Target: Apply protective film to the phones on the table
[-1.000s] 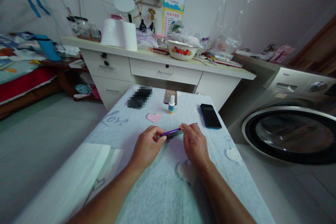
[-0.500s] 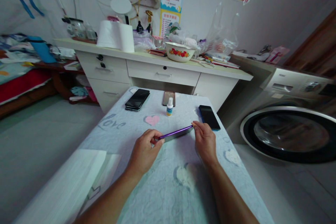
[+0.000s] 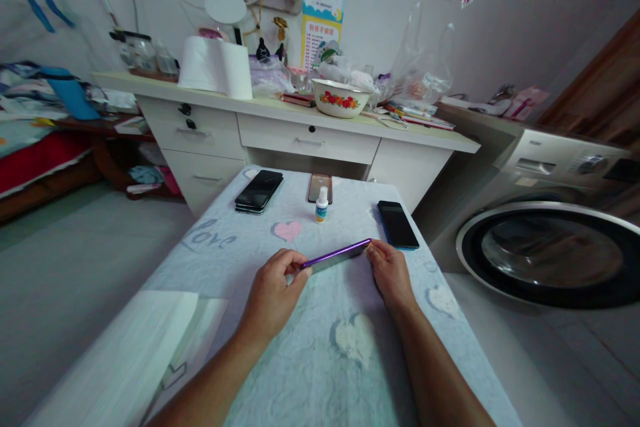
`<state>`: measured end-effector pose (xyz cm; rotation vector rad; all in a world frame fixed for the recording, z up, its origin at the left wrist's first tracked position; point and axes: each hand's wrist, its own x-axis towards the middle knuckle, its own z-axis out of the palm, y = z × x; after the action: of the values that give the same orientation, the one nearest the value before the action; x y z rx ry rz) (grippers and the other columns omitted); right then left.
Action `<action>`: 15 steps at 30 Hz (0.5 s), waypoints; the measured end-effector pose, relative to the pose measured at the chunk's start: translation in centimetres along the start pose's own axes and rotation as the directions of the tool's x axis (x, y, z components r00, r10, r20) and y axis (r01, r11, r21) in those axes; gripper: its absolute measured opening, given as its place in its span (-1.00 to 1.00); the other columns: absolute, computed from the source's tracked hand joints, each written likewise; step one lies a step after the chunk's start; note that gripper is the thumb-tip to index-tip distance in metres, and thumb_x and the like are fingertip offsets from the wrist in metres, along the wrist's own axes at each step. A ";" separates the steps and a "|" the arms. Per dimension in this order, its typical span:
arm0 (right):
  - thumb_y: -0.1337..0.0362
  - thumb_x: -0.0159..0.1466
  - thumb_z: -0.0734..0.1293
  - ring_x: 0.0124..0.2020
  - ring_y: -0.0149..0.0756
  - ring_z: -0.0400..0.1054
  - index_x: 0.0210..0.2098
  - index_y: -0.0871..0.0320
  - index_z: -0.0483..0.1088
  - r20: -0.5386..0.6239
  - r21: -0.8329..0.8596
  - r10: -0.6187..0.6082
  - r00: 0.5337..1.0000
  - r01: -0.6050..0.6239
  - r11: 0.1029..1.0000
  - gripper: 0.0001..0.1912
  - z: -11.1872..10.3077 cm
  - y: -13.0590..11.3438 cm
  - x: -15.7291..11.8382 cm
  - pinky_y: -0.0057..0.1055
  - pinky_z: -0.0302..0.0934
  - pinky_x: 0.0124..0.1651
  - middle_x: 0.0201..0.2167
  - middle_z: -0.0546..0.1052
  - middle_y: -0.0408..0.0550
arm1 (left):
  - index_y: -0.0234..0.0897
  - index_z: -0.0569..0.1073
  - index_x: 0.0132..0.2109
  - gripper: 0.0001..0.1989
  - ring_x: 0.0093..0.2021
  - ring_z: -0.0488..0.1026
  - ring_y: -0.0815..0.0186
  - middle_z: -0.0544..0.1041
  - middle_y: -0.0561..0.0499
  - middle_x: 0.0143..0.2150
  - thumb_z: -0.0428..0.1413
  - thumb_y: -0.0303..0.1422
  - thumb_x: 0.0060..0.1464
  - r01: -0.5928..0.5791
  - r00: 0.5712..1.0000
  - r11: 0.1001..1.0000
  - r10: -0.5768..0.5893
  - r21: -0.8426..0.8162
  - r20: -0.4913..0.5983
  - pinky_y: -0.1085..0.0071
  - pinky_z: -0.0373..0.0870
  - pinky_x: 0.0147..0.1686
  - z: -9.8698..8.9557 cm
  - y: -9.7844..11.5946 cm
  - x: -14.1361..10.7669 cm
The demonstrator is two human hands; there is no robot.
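Observation:
Between my hands is a purple-edged phone [image 3: 336, 256], seen nearly edge-on and tilted with its right end higher, above the table. My left hand [image 3: 276, 285] pinches its left end between thumb and fingers. At the other end, my right hand [image 3: 392, 273] has its fingers closed on the corner. Past the phone stands a small white spray bottle [image 3: 321, 205] with a blue and yellow label. Beyond my right hand lies a dark phone [image 3: 398, 224] with a blue edge. A stack of black phones [image 3: 259, 191] rests at the far left, and a brownish phone case or phone [image 3: 320, 188] lies behind the bottle.
A pale blue patterned cloth [image 3: 295, 360] covers the table. White sheets or a flat box [image 3: 130, 347] lie at the left edge. A white desk [image 3: 200, 127] stands beyond, holding a floral bowl [image 3: 340, 99] and paper rolls [image 3: 215, 67]. At right is a washing machine [image 3: 520, 173].
My right fingers have shifted slightly down at the phone's right corner. The phone stays held in both hands at almost the same tilt. The view has moved slightly.

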<state>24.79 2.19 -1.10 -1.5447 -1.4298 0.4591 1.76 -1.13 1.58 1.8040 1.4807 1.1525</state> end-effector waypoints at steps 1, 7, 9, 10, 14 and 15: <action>0.15 0.21 0.23 -0.33 -0.18 0.43 -0.22 0.21 0.54 0.031 -0.042 -0.004 1.000 0.005 0.999 -0.66 -0.1 -0.1 0.0 -0.32 0.28 -0.23 -0.34 0.58 0.03 | -0.23 0.42 -0.34 -0.94 -0.34 0.41 0.32 0.45 0.08 -0.40 0.07 -0.36 0.02 -0.001 1.000 1.000 0.001 -0.001 0.003 0.42 0.32 -0.29 0.0 0.0 0.0; 0.25 0.24 0.15 -0.33 -0.19 0.41 -0.28 0.18 0.53 0.101 -0.335 -0.024 0.995 0.056 0.941 -0.68 -0.4 -1.0 0.0 -0.34 0.22 -0.22 -0.36 0.55 0.04 | -0.24 0.42 -0.33 -0.93 -0.33 0.41 0.32 0.46 0.08 -0.39 0.07 -0.35 0.03 0.010 1.000 1.000 -0.009 -0.021 0.008 0.42 0.33 -0.29 0.1 -0.1 0.2; 0.25 0.23 0.16 -0.31 -0.19 0.42 -0.27 0.19 0.53 0.086 -0.314 -0.024 0.996 0.050 0.948 -0.68 -0.3 -0.9 0.0 -0.33 0.23 -0.20 -0.35 0.55 0.04 | -0.24 0.42 -0.33 -0.92 -0.34 0.42 0.32 0.46 0.07 -0.39 0.06 -0.35 0.03 0.011 1.000 1.000 -0.011 -0.022 0.011 0.42 0.33 -0.29 0.1 -0.1 0.2; 0.24 0.22 0.17 -0.29 -0.18 0.42 -0.26 0.20 0.53 0.072 -0.270 -0.024 0.997 0.042 0.962 -0.68 -0.3 -0.8 0.0 -0.32 0.23 -0.18 -0.33 0.55 0.05 | -0.24 0.42 -0.33 -0.92 -0.34 0.42 0.32 0.46 0.07 -0.39 0.06 -0.34 0.03 0.013 1.000 1.000 -0.013 -0.019 0.012 0.42 0.33 -0.30 0.1 -0.1 0.2; 0.14 0.20 0.23 -0.20 -0.15 0.43 -0.19 0.25 0.50 0.002 0.022 0.024 1.000 -0.024 0.999 -0.64 0.0 -0.2 0.1 -0.26 0.27 -0.09 -0.23 0.56 0.11 | -0.24 0.42 -0.32 -0.92 -0.35 0.42 0.31 0.46 0.07 -0.39 0.06 -0.34 0.02 0.021 1.000 1.000 -0.021 -0.013 0.015 0.42 0.33 -0.31 0.0 -0.1 0.1; 0.12 0.20 0.24 -0.18 -0.15 0.43 -0.17 0.25 0.49 -0.012 0.083 0.037 0.999 -0.035 0.996 -0.63 0.1 -0.1 0.2 -0.25 0.27 -0.07 -0.21 0.56 0.12 | -0.24 0.42 -0.32 -0.92 -0.35 0.42 0.32 0.47 0.07 -0.39 0.06 -0.34 0.02 0.023 1.000 1.000 -0.023 -0.013 0.015 0.41 0.33 -0.31 0.0 -0.1 0.1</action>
<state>24.74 2.35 -1.00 -1.5067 -1.3580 0.5221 1.71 -1.03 1.57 1.7784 1.4782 1.1323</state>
